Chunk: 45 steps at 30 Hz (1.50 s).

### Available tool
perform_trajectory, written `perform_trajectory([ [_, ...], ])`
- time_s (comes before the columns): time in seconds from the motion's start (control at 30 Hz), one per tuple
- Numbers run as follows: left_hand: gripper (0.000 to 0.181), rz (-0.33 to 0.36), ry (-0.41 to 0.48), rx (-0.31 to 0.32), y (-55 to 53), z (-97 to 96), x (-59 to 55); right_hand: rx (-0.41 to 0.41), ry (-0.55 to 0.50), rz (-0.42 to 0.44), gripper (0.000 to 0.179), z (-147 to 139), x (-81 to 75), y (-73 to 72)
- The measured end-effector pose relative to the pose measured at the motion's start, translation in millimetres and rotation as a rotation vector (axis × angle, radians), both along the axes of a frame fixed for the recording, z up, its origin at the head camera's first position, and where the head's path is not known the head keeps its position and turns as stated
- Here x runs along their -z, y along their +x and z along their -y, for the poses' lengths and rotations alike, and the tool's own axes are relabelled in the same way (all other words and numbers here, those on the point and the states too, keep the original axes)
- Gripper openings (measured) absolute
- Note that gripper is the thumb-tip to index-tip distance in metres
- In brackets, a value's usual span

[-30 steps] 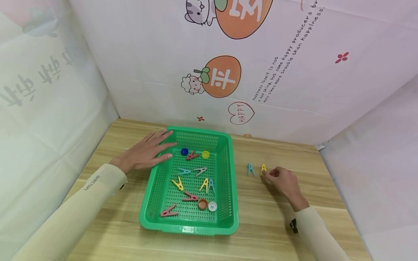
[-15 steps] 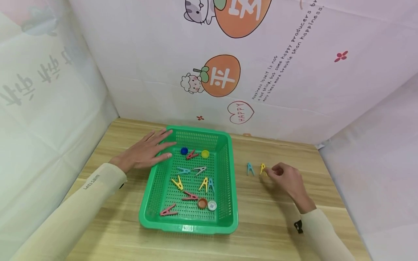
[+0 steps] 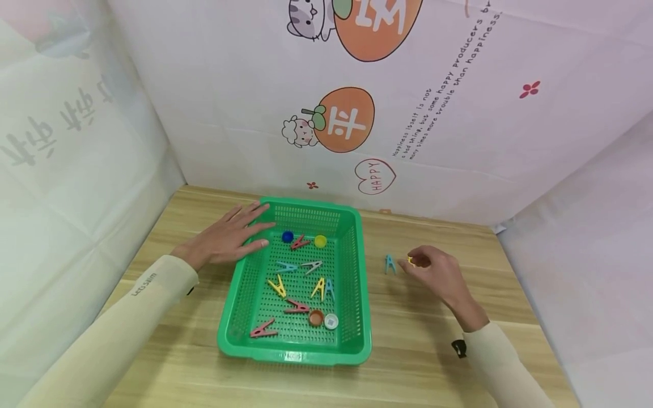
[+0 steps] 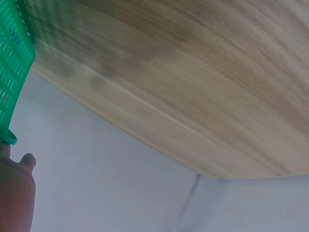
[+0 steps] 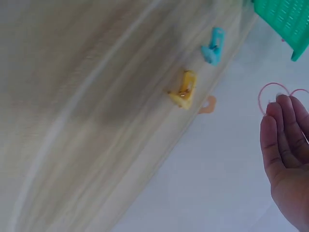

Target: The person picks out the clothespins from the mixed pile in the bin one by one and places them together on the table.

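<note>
My left hand (image 3: 224,235) rests with spread fingers over the left rim of a green plastic basket (image 3: 294,356); in the left wrist view, part of the hand (image 4: 17,188) shows by the basket rim (image 4: 10,138). My right hand (image 3: 441,272) hovers on the table's right side, thumb and forefinger around a mostly hidden yellow clothespin (image 3: 410,260). In the right wrist view that yellow clothespin (image 5: 184,91) lies on the tabletop, apart from the gently bent fingers (image 5: 288,123). A blue clothespin (image 3: 390,264) lies just left of it.
Inside the basket lie several clothespins, among them a red one (image 3: 263,328) and a grey one (image 3: 312,266). Bottle caps lie there too: blue (image 3: 288,237), yellow (image 3: 320,241), brown (image 3: 316,318) and white (image 3: 331,321). Printed white sheets (image 3: 245,102) enclose the wooden table (image 3: 408,351).
My right hand first drew slightly right from the yellow clothespin, then came back left and up over it, covering most of it. The left hand and basket have stayed put.
</note>
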<state>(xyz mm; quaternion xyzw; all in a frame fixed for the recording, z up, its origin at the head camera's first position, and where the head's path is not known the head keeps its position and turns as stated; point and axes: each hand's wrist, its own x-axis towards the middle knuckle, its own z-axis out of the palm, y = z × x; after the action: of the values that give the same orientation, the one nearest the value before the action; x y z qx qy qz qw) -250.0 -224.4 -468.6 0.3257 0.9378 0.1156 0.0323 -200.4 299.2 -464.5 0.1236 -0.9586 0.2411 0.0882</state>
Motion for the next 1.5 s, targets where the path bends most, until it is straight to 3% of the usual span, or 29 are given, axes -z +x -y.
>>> perform_trajectory([
  [0.53, 0.064, -0.004, 0.011, 0.002, 0.0, 2.8, 2.1, -0.196, -0.02, -0.035, 0.03, 47.6, -24.1, -5.2],
  [0.87, 0.064, -0.006, 0.016, 0.007, 0.6, 3.8, 3.0, -0.407, 0.03, -0.073, 0.03, 78.4, -33.5, -14.8],
  [1.13, 0.064, -0.013, 0.019, 0.007, 0.2, 4.9, 0.7, -0.646, 0.102, -0.078, 0.034, 111.7, -43.4, -22.9],
  [1.3, 0.064, -0.006, 0.021, 0.008, -0.5, 4.6, 0.9, -0.78, 0.133, -0.065, 0.031, 131.2, -51.0, -28.9],
  [1.5, 0.063, -0.012, 0.029, 0.018, -2.0, 4.0, 0.9, -0.877, 0.159, -0.012, 0.032, 147.0, -60.3, -36.0],
])
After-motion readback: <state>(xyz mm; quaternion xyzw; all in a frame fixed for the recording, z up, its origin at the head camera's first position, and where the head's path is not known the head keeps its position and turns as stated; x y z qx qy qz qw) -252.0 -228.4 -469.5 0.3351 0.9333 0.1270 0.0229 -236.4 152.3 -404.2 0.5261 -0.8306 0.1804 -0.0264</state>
